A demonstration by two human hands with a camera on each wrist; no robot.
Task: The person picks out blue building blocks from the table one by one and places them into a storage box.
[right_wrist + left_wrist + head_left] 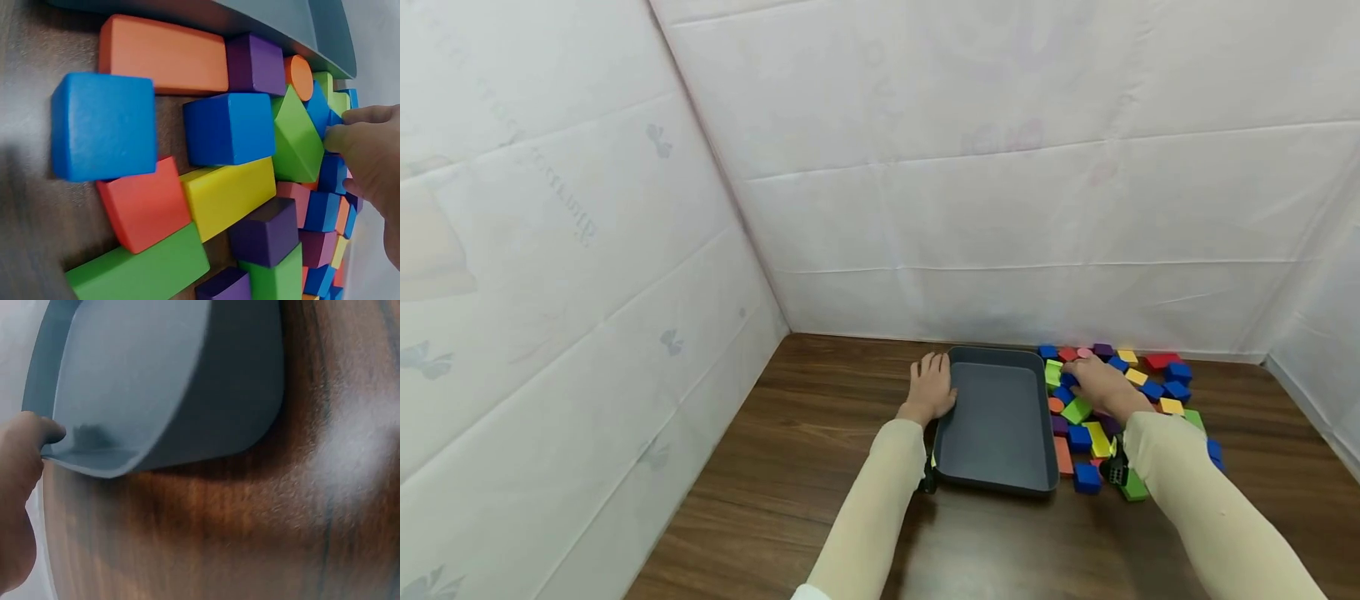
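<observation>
A grey tray [1000,417] lies on the wooden table with nothing in it. My left hand [931,385] rests flat against its left rim, fingers straight; in the left wrist view the thumb [34,440] touches the tray's edge [156,375]. To the right of the tray lies a heap of coloured foam blocks [1112,400]. My right hand [1093,379] reaches into that heap near the tray's far right corner. Its fingertips [340,134] and thumb pinch a small blue block [331,172] beside a green wedge [294,137].
Near the right wrist lie a blue cube [103,125], a long orange block [162,53], a yellow block [228,194] and a long green block [137,269]. White sheeted walls close in the left, the back and the right. Bare wood [820,433] stretches left of the tray.
</observation>
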